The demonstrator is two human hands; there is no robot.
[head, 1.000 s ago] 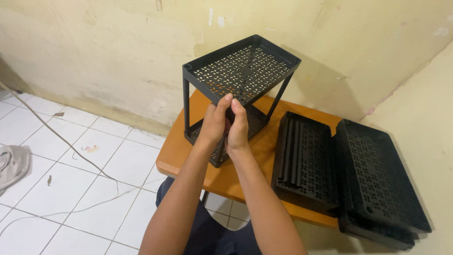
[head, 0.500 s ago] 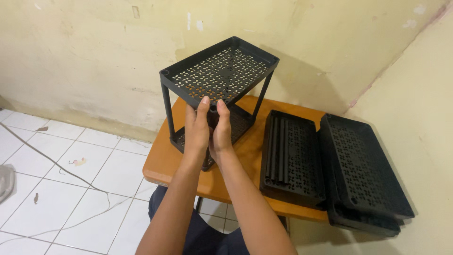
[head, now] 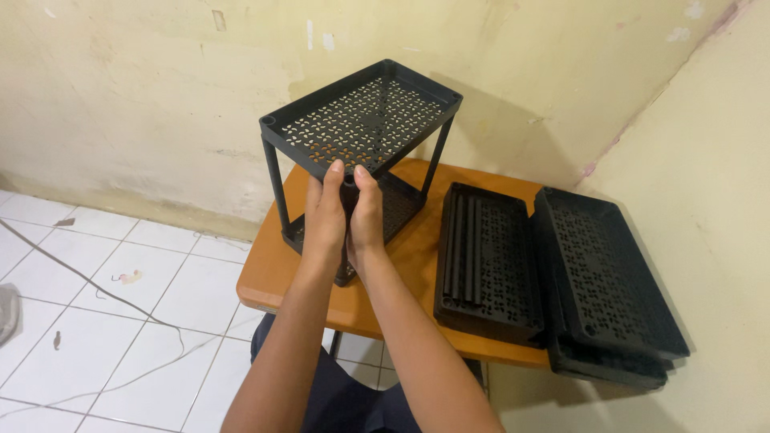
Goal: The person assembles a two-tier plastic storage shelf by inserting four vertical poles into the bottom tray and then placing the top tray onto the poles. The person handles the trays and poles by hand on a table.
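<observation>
Cream walls corner an orange table [head: 417, 265]. On it I clasp my left hand [head: 325, 216] and right hand [head: 365, 218] tight around the near corner post [head: 346, 269] of the black two-tier rack [head: 361, 120]; spare perforated trays [head: 553, 273] lie beside it.

A cream plaster wall [head: 144, 96] fills the top of the frame, stained and flaking, with small patches of bare white near the upper middle. A second cream wall [head: 714, 176] runs down the right side, meeting the first in a corner at upper right. White floor tiles [head: 160, 305] cover the lower left, crossed by a thin pale cable [head: 96, 290]. An orange-brown wooden surface [head: 273, 281] stands in the corner, lit evenly.
</observation>
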